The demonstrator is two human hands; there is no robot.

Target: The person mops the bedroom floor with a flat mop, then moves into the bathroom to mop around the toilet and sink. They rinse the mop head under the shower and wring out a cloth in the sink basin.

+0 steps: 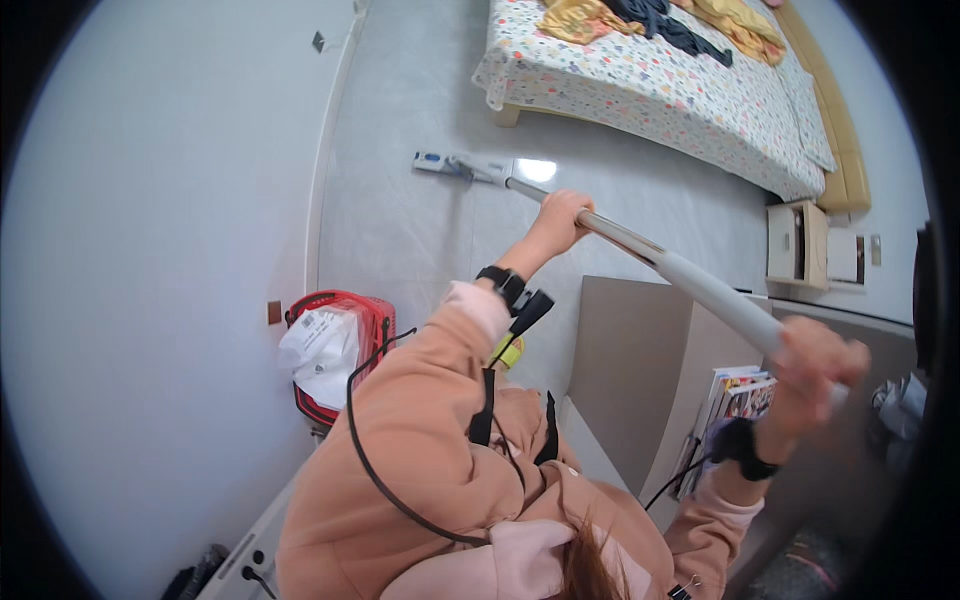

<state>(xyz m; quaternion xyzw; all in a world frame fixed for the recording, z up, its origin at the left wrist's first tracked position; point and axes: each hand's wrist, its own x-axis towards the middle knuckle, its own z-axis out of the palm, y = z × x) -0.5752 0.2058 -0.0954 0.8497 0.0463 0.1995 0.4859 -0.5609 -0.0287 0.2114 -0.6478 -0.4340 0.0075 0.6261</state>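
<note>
A long grey mop pole [690, 280] runs from the lower right up to a flat mop head [445, 165] lying on the pale floor near the bed. My left hand [560, 220] grips the pole about a third of the way up from the head. My right hand [815, 365] is wrapped around the pole's upper end, slightly blurred. Both arms wear peach sleeves and black wrist straps with a cable.
A bed [670, 90] with a spotted sheet and heaped clothes stands at the top. A red basket [335, 350] lined with a white bag sits by the left wall. A beige desk [640, 360], books [735, 400] and a small nightstand [797, 243] are on the right.
</note>
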